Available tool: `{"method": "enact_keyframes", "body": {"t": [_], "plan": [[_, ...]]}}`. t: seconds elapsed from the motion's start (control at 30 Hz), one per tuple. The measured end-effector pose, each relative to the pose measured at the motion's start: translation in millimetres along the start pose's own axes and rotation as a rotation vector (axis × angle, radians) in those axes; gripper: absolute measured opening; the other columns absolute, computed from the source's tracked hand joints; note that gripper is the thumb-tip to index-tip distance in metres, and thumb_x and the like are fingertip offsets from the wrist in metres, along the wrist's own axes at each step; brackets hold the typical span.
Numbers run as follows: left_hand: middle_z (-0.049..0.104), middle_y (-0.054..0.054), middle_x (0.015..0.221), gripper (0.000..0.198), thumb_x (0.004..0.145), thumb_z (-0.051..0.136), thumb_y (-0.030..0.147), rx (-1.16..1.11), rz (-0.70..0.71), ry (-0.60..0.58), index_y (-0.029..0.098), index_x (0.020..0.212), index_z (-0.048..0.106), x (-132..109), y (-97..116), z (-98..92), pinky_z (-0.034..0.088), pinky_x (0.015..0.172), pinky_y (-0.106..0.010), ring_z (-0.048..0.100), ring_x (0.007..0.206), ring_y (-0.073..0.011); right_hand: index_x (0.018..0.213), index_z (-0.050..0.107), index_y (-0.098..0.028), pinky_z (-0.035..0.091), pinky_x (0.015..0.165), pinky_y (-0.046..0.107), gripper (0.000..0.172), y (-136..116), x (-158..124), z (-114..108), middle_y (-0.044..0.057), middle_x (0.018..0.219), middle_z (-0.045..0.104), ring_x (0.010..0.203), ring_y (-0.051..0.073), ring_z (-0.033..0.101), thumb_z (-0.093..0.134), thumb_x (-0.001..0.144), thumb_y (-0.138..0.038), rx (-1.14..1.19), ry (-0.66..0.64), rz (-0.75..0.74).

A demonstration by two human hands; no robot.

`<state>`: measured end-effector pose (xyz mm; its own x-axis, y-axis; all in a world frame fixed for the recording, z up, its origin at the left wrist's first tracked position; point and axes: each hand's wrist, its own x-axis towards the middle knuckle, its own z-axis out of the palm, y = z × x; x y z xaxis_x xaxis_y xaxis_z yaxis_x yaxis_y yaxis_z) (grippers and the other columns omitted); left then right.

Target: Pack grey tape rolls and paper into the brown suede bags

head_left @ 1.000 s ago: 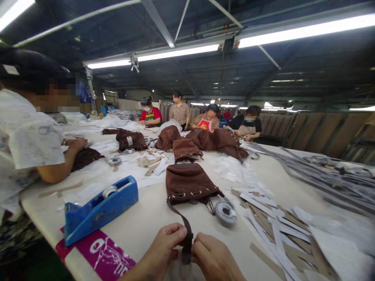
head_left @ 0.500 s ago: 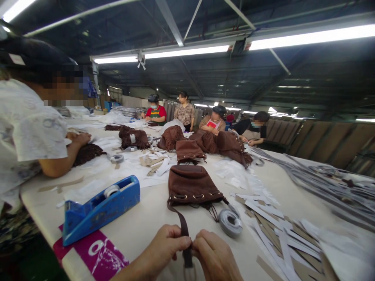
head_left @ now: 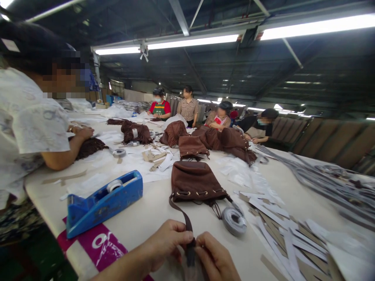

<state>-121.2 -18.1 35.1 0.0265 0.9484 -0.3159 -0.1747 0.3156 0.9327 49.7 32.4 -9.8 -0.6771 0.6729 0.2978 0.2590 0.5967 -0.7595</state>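
My left hand [head_left: 166, 244] pinches a dark brown strap [head_left: 188, 222] between thumb and fingers, low in the middle of the view. Right beside it, my right hand [head_left: 215, 253] is closed on the same strap, near its lower end. That end is blurred, so its fitting is hard to make out. The strap runs up to a brown drawstring bag [head_left: 193, 181] with metal eyelets, lying on the table in front of my hands. A wrapped grey coil [head_left: 234, 221] lies at the bag's lower right corner.
A blue tape dispenser [head_left: 105, 203] stands left on a magenta sheet [head_left: 107, 246]. Paper and card strips [head_left: 287, 234] are spread at right. Further brown bags [head_left: 193, 147] lie beyond. A co-worker [head_left: 32, 113] leans in at left; several people work at the far side.
The whole scene has shifted slightly right and up as my head moved. Both hands keep hold of the strap; the left has turned a little, and the strap's lower end shows less clearly.
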Motion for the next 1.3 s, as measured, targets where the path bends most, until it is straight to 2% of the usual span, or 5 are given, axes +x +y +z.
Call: {"method": "enact_keyframes", "body": {"t": [0.2,0.5,0.63,0.83,1.3], "plan": [[0.057,0.000,0.063,0.025,0.055,0.067,0.036,-0.012,0.001,-0.013,0.014,0.066,0.061,3.2,-2.5,1.6,0.030,0.044,-0.020,0.049,0.059,-0.0112,0.078,0.050,-0.021,0.040,0.063,0.024,0.024,-2.8,-0.6,-4.7,-0.001,0.075,0.051,0.068,0.014,0.049,0.040,0.094,-0.035,0.115,0.029,-0.047],[0.061,-0.004,0.068,0.038,0.059,0.072,0.047,-0.102,0.038,-0.102,0.011,0.070,0.062,-0.1,-6.3,0.7,0.034,0.047,-0.021,0.052,0.058,-0.0116,0.099,0.059,-0.020,0.044,0.060,0.027,0.049,-16.3,-5.8,-1.7,0.002,0.075,0.064,0.066,0.017,0.059,0.053,0.080,-0.065,0.873,-0.054,0.506],[0.061,-0.004,0.067,0.038,0.063,0.073,0.047,-0.133,0.069,-0.157,0.011,0.069,0.063,-1.5,-3.6,-2.4,0.032,0.048,-0.022,0.050,0.054,-0.0099,0.087,0.067,-0.016,0.043,0.059,0.025,0.041,-24.4,-4.6,-4.0,0.004,0.067,0.067,0.062,0.016,0.061,0.071,0.072,-0.053,1.095,-0.104,0.574],[0.062,-0.005,0.071,0.034,0.067,0.073,0.043,-0.138,0.095,-0.166,0.010,0.070,0.066,-2.1,-8.5,-5.0,0.032,0.049,-0.020,0.049,0.058,-0.0092,0.072,0.066,-0.015,0.041,0.060,0.021,0.029,-21.1,-3.7,-1.7,0.000,0.061,0.066,0.058,0.011,0.058,0.081,0.066,-0.039,1.118,-0.071,0.596],[0.058,-0.003,0.069,0.036,0.067,0.079,0.041,-0.411,0.021,-0.281,0.010,0.077,0.064,-1.9,-23.3,-5.0,0.041,0.051,-0.019,0.054,0.057,-0.0095,0.074,0.046,-0.021,0.036,0.057,0.023,0.043,-18.6,-4.8,4.0,-0.004,0.064,0.046,0.060,0.012,0.041,0.052,0.083,-0.062,0.569,-0.073,0.296]]}}
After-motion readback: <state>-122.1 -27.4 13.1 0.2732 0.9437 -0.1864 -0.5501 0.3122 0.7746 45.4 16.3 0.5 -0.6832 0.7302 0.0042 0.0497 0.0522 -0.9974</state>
